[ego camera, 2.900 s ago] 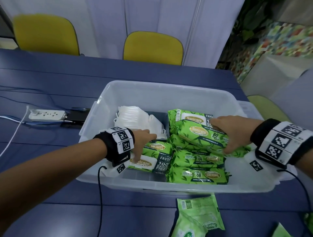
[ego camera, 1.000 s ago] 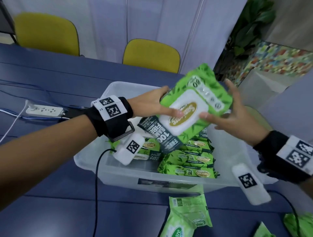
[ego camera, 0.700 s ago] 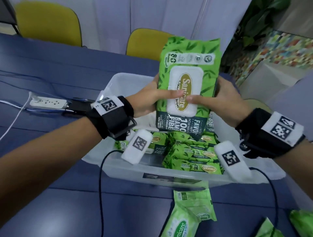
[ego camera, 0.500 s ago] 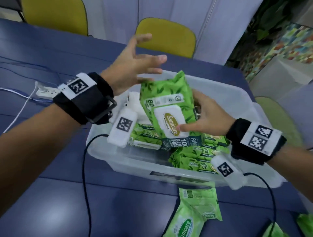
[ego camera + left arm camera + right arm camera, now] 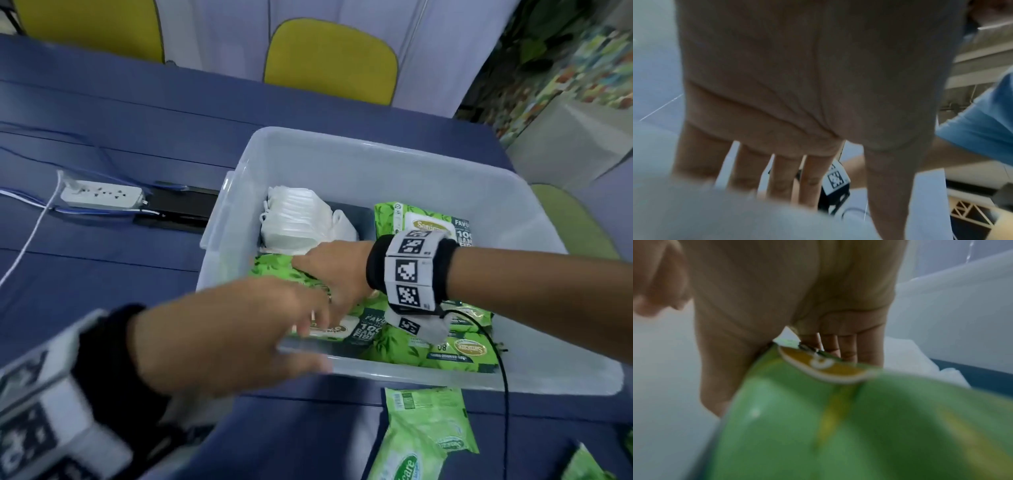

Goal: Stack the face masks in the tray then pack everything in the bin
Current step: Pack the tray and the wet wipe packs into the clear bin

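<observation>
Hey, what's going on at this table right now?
A person is packing a clear plastic bin. Their right hand holds a green wet wipes pack low in the bin's near left part, in front of the stacked white face masks. The left hand is open, fingers spread, near the front rim. More wipes packs lie inside; loose packs lie on the blue table.

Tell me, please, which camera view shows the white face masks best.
The head view: the face masks lie sharp in the far-left corner of the bin. The right wrist view gives only a blurred white patch; the left wrist view shows none.
</observation>
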Available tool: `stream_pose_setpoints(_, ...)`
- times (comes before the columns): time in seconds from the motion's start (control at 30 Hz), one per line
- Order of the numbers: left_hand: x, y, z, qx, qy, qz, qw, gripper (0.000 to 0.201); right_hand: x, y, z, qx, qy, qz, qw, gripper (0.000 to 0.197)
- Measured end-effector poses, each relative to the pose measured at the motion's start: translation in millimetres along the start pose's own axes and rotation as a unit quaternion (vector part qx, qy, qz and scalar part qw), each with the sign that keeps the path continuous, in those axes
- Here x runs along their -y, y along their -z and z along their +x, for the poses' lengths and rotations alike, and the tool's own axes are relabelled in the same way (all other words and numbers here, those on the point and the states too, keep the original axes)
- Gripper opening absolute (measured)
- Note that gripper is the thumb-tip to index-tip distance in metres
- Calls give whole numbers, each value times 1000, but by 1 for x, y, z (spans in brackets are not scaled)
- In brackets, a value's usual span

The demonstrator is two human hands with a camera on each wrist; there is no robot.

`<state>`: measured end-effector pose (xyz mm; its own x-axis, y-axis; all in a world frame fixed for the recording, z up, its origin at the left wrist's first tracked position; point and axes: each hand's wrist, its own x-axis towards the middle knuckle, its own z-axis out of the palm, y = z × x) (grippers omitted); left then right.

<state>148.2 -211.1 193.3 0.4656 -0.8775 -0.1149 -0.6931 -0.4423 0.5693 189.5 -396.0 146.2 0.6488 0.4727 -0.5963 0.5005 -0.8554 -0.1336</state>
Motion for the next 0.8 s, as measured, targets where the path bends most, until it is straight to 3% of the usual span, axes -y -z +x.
stream_pose_setpoints(0.1, 8, -30, -20, 49, -1, 89, 995, 48, 6, -13, 16, 20, -2, -80, 997, 80)
stream_pose_setpoints(0.17, 8, -37, -28, 31, -16, 136, 990, 41, 11, -23, 20, 15, -1, -106, 994, 82)
stream_pose_setpoints(0.27, 14, -51, -28, -27, -55, 167, 984, 58, 16, -35, 23, -4, -6, -138, 990, 86)
stream_pose_setpoints(0.5, 17, -59, -27, -93, -57, 218, 970, 53, 20, -46, 32, -14, -32, -223, 974, 99)
stream_pose_setpoints(0.73, 15, -64, -26, -126, -39, 243, 961, 46, 11, -35, 20, -22, -109, -131, 985, 101)
stream_pose_setpoints(0.8, 16, -65, -25, -131, -43, 259, 956, 51, 3, -22, 7, -6, -103, -75, 992, 88)
